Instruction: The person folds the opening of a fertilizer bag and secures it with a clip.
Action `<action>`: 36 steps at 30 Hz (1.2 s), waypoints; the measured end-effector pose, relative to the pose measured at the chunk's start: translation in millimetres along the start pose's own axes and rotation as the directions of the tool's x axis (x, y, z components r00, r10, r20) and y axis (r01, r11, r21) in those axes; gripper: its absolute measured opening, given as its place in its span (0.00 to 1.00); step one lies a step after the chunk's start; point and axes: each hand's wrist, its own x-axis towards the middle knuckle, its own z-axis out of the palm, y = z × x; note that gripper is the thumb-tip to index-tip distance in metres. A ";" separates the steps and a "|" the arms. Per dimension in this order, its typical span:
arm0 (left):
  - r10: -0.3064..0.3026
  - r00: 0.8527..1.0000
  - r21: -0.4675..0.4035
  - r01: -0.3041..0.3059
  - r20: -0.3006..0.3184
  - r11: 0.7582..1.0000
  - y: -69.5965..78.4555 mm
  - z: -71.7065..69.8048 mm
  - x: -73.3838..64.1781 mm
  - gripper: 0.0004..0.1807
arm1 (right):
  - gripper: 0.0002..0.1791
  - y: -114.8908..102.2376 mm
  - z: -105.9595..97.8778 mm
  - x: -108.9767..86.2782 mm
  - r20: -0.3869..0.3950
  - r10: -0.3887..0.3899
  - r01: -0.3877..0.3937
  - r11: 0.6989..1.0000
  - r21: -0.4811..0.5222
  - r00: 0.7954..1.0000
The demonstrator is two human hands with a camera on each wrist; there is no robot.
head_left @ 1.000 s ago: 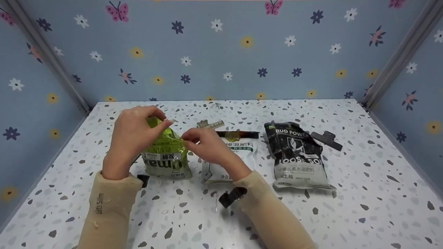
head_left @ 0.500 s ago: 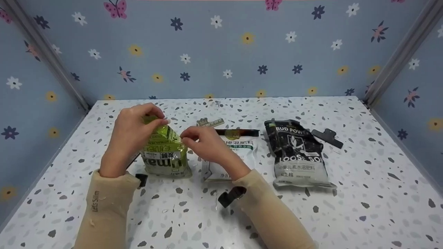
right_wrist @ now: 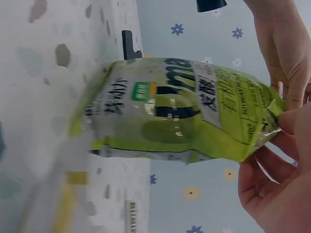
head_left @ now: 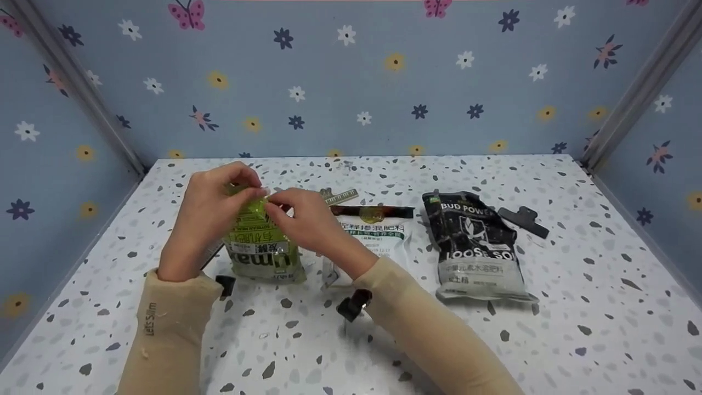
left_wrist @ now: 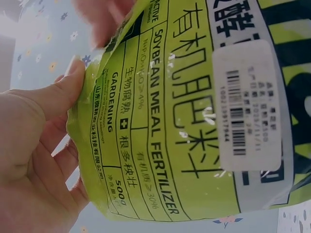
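Observation:
A green bag of soybean meal fertilizer stands upright on the left of the speckled table. My left hand pinches its top edge between thumb and fingers; in the left wrist view the thumb presses on the printed front. Close beside it, my right hand pinches the same top edge, which looks folded at that corner in the right wrist view. Behind my right forearm lies a white fertilizer bag with a dark top band, partly hidden.
A black and grey bag lies on the right, with a black bag clip beside it. A gold clip with ruler-like marks lies behind the white bag. Another dark clip lies left of the green bag. A patterned blue wall closes the back.
My right hand has moved left and slightly up, from the green bag's right corner to beside my left hand, bringing that corner inward. The left hand keeps its grip on the top edge.

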 end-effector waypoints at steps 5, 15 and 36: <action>0.031 0.999 0.003 -0.031 -0.014 1.000 -1.5 -1.0 0.6 0.04 | 0.15 -8.1 -5.6 11.2 -0.014 -0.012 0.011 0.998 -0.059 1.000; 0.043 0.996 0.016 -0.042 -0.076 0.999 -2.2 1.5 2.5 0.05 | 0.13 -2.0 -4.2 11.1 -0.040 0.046 -0.045 0.999 0.028 0.998; 0.004 0.997 -0.001 -0.004 -0.083 1.000 -3.5 2.0 0.5 0.06 | 0.08 25.5 1.9 -10.9 -0.016 0.044 -0.043 0.998 0.043 0.999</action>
